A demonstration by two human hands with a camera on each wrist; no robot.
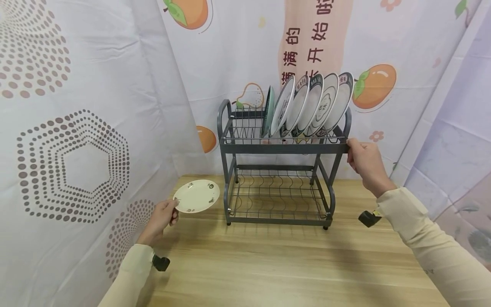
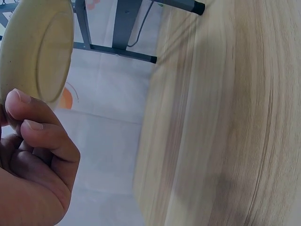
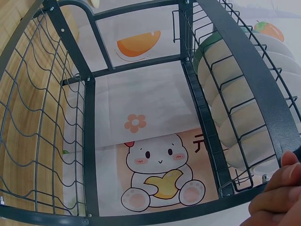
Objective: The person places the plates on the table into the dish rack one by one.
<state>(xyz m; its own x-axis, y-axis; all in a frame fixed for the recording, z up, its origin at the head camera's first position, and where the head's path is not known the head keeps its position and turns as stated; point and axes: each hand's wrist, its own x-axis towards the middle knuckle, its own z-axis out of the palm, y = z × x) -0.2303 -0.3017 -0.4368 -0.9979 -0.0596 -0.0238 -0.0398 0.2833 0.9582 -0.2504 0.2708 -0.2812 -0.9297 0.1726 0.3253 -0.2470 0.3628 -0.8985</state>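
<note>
My left hand (image 1: 165,215) pinches the rim of a small cream oval plate (image 1: 196,196) with dark printed marks, held above the table to the left of the rack. In the left wrist view, fingertips press the underside of the plate (image 2: 37,52). My right hand (image 1: 366,164) grips the upper right front corner of a dark grey two-tier dish rack (image 1: 284,148). Several white plates with dark patterned rims (image 1: 297,106) and one green plate (image 1: 268,111) stand on edge in its upper tier, towards the right. The lower wire tier (image 1: 276,194) holds no dishes.
The rack stands on a wooden table (image 1: 268,264) near its back edge. Printed curtains (image 1: 238,47) hang close behind and on the left and right sides. A small dark device sits at each wrist.
</note>
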